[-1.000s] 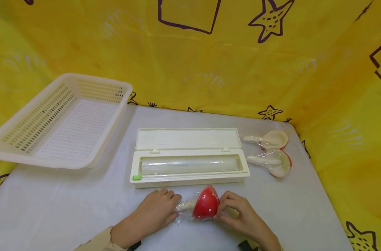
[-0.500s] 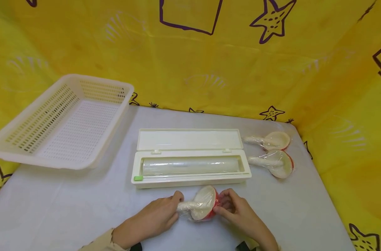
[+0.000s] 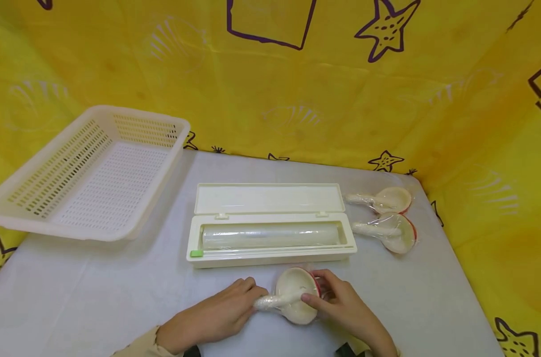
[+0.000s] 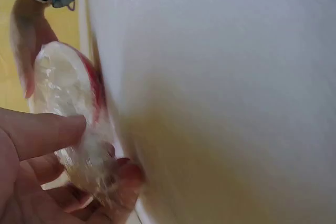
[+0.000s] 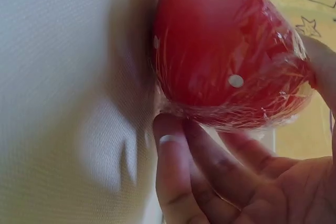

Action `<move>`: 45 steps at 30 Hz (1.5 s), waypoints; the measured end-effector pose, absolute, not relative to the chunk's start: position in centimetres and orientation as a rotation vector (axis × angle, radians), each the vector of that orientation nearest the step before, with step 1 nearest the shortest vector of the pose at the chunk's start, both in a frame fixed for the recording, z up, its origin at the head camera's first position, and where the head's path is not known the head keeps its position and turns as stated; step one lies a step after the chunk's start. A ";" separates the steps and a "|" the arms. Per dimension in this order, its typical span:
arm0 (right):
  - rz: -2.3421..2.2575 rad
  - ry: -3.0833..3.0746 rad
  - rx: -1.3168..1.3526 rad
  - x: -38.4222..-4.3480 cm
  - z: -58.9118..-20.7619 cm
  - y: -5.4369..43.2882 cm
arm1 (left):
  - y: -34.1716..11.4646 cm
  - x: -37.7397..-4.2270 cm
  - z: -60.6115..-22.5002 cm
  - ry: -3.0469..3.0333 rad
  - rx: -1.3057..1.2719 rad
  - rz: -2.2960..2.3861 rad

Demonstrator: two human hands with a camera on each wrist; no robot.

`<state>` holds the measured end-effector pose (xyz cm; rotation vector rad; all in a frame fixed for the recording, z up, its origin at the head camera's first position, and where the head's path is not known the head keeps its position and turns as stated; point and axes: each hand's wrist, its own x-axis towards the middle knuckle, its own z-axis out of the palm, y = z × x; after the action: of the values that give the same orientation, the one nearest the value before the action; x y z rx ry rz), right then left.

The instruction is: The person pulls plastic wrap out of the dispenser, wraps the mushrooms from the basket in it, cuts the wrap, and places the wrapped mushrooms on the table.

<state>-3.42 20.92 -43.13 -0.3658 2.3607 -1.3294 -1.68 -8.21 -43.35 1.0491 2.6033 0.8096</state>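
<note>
A mushroom ornament (image 3: 293,282) lies between both hands, wrapped in clear film. Its hollow cap shows cream inside in the head view, and the stem points left. My left hand (image 3: 219,310) grips the stem end, thumb over the wrapped part in the left wrist view. At the cap's right rim, my right hand (image 3: 344,302) holds on with the thumb inside and fingers outside. The red dome with white dots (image 5: 210,51) fills the right wrist view, the film bunched along its lower edge. Behind the hands stands an open cling film box (image 3: 270,260) with a roll (image 3: 270,235) inside.
Two wrapped mushroom ornaments lie right of the box, one farther back (image 3: 397,198) and one nearer (image 3: 400,240). A white plastic basket (image 3: 159,183) stands at the left. The box's lid (image 3: 268,198) lies back, and a green slider (image 3: 196,253) sits at its front left.
The mushroom has turned from its red dome facing the head camera to its hollow cream side. My right thumb has moved over the cap's rim to the inside.
</note>
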 end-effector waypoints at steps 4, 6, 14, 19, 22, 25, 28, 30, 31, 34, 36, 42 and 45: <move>-1.362 2.380 -0.357 -3.3 -43.2 20.8 | -8.3 -1.9 -43.4 2.689 1.009 0.800; -1.392 2.366 -0.322 -3.3 -43.2 20.7 | -8.4 -2.1 -43.4 2.747 0.956 0.799; -1.424 2.323 -0.166 -3.1 -43.3 20.7 | -9.2 -2.1 -43.7 2.744 0.855 0.936; -1.468 2.334 -0.214 -3.0 -43.5 20.7 | -9.2 -2.2 -43.8 2.718 0.941 0.959; -1.453 2.382 -0.303 -2.9 -43.6 20.8 | -9.2 -2.3 -43.7 2.723 0.979 0.952; -1.431 2.408 -0.314 -2.8 -43.7 21.0 | -9.0 -2.4 -43.6 2.718 1.002 0.947; -1.417 2.428 -0.286 -2.6 -43.6 21.3 | -8.9 -2.5 -43.5 2.726 1.032 0.919; -1.408 2.449 -0.260 -2.5 -43.4 21.6 | -8.7 -2.6 -43.5 2.737 1.060 0.891; -1.401 2.463 -0.246 -2.5 -43.3 21.7 | -8.6 -2.6 -43.5 2.743 1.071 0.877; -1.382 2.483 -0.195 -2.5 -43.0 22.2 | -8.1 -2.8 -43.5 2.766 1.085 0.847; -1.377 2.488 -0.148 -2.5 -42.8 22.7 | -7.6 -2.9 -43.5 2.780 1.061 0.824; -1.369 2.485 -0.089 -2.7 -42.5 24.0 | -6.1 -3.4 -43.4 2.770 1.000 0.768; -1.355 2.474 -0.096 -2.9 -42.5 24.4 | -5.6 -3.7 -43.4 2.786 1.003 0.746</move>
<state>-2.89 24.43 -42.54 -0.0961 2.4736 -1.3549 -3.70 -5.57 -43.41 1.0029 2.7860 0.7463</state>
